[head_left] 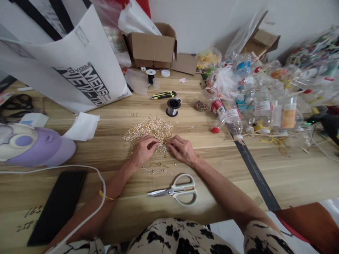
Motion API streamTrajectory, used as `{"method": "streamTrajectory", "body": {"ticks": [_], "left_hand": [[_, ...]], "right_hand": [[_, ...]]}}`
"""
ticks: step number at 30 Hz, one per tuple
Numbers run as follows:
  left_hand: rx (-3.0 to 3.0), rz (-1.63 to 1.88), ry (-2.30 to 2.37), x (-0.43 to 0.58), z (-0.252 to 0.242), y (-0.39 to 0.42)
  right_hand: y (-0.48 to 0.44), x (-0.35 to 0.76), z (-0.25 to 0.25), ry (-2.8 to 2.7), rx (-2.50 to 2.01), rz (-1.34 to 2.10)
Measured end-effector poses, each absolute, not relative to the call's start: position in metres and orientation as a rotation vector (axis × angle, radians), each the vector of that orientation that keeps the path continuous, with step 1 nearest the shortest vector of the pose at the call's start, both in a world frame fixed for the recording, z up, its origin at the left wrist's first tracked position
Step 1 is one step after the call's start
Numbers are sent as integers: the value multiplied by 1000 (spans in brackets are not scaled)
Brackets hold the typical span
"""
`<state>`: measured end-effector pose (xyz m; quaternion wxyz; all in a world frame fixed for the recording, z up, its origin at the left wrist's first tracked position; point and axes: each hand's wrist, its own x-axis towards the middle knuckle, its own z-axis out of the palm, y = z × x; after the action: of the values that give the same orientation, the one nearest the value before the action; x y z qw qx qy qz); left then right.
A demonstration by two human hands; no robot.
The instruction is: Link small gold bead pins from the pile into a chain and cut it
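A heap of small gold and silver metal bits [150,129] lies on the wooden table [127,197]. My left hand [143,151] rests at the heap's near edge, fingers pinched together on tiny pieces. My right hand [182,149] sits beside it, fingers curled and pinching in the same pile. What exactly each pinch holds is too small to name. A few loose chain-like pieces [156,169] lie just in front of my left hand. White-handled scissors [177,190] lie shut near my right forearm.
A wire spool [173,107] and a yellow-black utility knife [163,95] lie beyond the heap. A white shopping bag [71,63], cardboard box [152,47], purple device [31,144], black phone [58,206], white cable [90,208] and tissue [83,126] stand left. Plastic bottles [254,102] crowd the right.
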<state>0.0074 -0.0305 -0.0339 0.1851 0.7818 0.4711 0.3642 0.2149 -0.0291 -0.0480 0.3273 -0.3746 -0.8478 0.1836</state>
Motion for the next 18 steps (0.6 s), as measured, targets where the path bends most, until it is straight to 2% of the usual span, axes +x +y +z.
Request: {"method": "streamTrajectory", "body": {"ticks": [11,18], "left_hand": [[2064,1062,1339,5,-32,-30],[1984,1056,1289,1,-24,-31]], "right_hand": [[-45,226,-4,-2611,-817,702],[-66,235,-14,-2697,-855,661]]}}
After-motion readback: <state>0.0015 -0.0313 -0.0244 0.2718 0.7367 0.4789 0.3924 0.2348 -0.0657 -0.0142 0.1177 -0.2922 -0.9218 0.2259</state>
